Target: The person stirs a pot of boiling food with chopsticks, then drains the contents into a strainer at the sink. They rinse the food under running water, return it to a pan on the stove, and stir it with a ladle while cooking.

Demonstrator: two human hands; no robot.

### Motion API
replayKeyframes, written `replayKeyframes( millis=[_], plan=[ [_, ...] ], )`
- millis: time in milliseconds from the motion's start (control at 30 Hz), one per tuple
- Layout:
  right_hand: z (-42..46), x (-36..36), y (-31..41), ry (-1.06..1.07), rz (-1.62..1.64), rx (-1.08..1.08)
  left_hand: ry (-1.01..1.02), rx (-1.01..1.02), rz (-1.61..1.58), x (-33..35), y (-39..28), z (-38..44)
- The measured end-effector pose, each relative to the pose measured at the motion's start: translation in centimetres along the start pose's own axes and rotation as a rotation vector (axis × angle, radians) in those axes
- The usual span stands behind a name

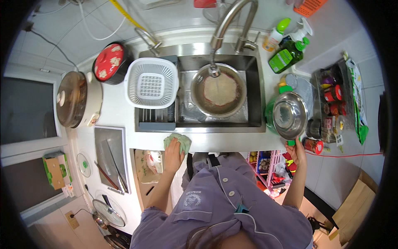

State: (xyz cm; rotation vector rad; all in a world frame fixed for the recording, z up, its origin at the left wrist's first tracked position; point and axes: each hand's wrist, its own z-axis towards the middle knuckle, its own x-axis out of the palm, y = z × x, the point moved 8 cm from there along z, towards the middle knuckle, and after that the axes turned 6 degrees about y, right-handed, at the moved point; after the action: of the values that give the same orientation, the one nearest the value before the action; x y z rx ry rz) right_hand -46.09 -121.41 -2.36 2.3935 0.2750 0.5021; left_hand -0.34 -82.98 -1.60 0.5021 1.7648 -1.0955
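My left hand point(173, 154) rests on a bunched green cleaning cloth point(183, 141) at the counter's front edge, fingers pressed into it. At the right, my right hand point(297, 152) grips the near rim of a shiny stainless steel bowl point(290, 113), by a small green part. A green container point(271, 113) is partly hidden behind that bowl. Between my hands lies the steel sink point(214, 124), holding a metal basin point(195, 93) with cloudy water and a pale round thing in it. Water runs from the faucet point(228, 18) into the basin.
A white plastic colander point(151, 82) sits over the sink's left side. Left of it stand a black pot with a red top point(108, 62) and a lidded cooker point(79, 99). A cleaver point(110, 165) lies on a board point(124, 137). Soap bottles point(285, 57) and jars point(334, 93) line the right.
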Motion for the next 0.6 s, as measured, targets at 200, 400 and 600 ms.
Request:
replayKeyframes(
  millis=[200, 400, 600],
  plan=[
    [-1.6, 4.6, 0.5, 0.069, 0.139, -0.41, -0.259, -0.14, -0.087, -2.0, 4.1, -0.5],
    [-2.2, 11.9, 4.0, 0.231, -0.035, -0.446, -0.633, -0.541, -0.113, -5.9, 13.0, 1.8],
    [2.9, 23.6, 3.7, 0.292, -0.069, -0.359, -0.522, -0.178, 0.112, -2.1, 5.6, 3.5]
  ],
)
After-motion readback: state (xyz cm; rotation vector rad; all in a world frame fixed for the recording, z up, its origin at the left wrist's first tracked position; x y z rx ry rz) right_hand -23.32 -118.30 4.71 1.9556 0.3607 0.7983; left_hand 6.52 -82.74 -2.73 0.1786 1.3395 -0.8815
